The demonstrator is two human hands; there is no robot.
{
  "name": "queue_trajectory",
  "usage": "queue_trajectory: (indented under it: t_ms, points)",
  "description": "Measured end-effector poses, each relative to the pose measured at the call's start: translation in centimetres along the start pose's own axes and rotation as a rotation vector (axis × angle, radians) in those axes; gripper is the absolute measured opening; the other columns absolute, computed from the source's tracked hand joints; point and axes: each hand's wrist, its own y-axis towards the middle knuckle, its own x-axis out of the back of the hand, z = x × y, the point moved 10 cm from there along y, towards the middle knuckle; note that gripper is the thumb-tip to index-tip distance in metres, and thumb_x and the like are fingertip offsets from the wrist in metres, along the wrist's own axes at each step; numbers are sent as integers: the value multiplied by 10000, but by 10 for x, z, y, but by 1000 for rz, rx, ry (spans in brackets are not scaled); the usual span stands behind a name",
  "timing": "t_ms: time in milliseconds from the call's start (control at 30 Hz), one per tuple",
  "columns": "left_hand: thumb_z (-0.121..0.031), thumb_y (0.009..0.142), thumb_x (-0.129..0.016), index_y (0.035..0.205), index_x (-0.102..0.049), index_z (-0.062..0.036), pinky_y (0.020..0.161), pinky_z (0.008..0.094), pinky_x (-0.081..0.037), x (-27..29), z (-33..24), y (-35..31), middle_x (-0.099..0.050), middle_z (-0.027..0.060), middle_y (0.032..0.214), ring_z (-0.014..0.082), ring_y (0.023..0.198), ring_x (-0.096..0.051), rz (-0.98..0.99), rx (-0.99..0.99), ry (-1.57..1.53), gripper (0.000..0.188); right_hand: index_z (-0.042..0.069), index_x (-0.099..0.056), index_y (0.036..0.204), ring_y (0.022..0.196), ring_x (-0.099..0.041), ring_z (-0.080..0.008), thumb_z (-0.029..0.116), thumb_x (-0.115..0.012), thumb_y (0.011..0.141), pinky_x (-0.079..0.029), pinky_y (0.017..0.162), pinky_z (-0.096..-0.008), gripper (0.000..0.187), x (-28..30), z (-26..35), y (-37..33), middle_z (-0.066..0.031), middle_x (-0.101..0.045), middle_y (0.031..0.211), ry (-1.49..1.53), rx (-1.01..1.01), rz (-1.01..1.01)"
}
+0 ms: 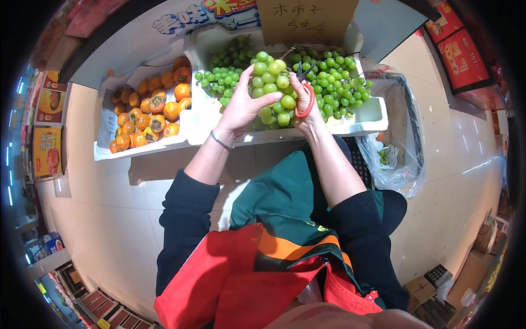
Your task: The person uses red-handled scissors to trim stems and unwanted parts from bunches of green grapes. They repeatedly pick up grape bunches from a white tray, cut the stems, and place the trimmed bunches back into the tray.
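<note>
A bunch of green grapes (pixel 271 82) is held up between my hands, over the front of a white foam box (pixel 375 115). My left hand (pixel 244 107) is closed around its left side, thumb across the front and fingers partly hidden behind. A pair of scissors (pixel 312 100) with red handles is in my right hand (pixel 308 114), dark blades pointing up and away. That hand also touches the right side of the bunch. More green grapes (pixel 334 82) lie in the box behind, on both sides of the held bunch.
On the left, another white foam box (pixel 104 151) holds orange persimmons (pixel 156 104). A cardboard sign (pixel 307 22) stands behind the grapes. At the right is a bin lined with clear plastic (pixel 402 159), with some green scraps inside. Cardboard boxes (pixel 468 279) sit at the lower right.
</note>
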Motion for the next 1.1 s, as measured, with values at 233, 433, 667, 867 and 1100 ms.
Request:
queue_trajectory:
  t_ms: [233, 433, 667, 867, 1100]
  points:
    - [-336, 838, -700, 1476, -251, -184, 824, 310, -505, 10, -19, -6, -281, 196, 1443, 219, 1149, -499, 134, 171, 53, 795, 78, -491, 1302, 1105, -596, -297, 504, -514, 917, -516, 925, -470, 575, -24, -2, -10, -140, -552, 1282, 314, -138, 255]
    - [-283, 941, -560, 1409, -370, -132, 818, 350, -561, 43, -5, 12, -524, 140, 1252, 211, 993, -599, 145, 196, 2, 527, 77, -467, 1297, 1111, -582, -315, 474, -384, 969, -497, 942, -497, 521, -2, 4, -6, -149, -546, 1257, 444, -112, 185]
    - [-363, 799, -710, 1239, -549, -85, 870, 359, -481, 125, 58, 31, -632, 164, 1020, 264, 982, -613, 66, 267, 1296, 544, 88, -443, 1315, 1154, -543, -321, 423, -327, 986, -472, 964, -508, 483, 11, 26, -5, -143, -516, 1288, 574, -34, 321]
    - [-303, 828, -644, 1213, -579, -119, 873, 393, -488, 129, 70, 46, -623, 173, 978, 304, 991, -613, 47, 122, 1537, 431, 101, -449, 1299, 1152, -540, -316, 416, -325, 992, -473, 965, -503, 457, 29, 30, -3, -130, -513, 1287, 504, 34, 146]
    - [-214, 807, -604, 918, -709, -51, 839, 390, -511, 140, 71, 68, -694, 174, 899, 301, 865, -668, 78, 134, 1413, 224, 95, -459, 1296, 1122, -558, -341, 438, -341, 987, -482, 944, -531, 477, 43, 35, -8, -140, -539, 1262, 453, 77, 5]
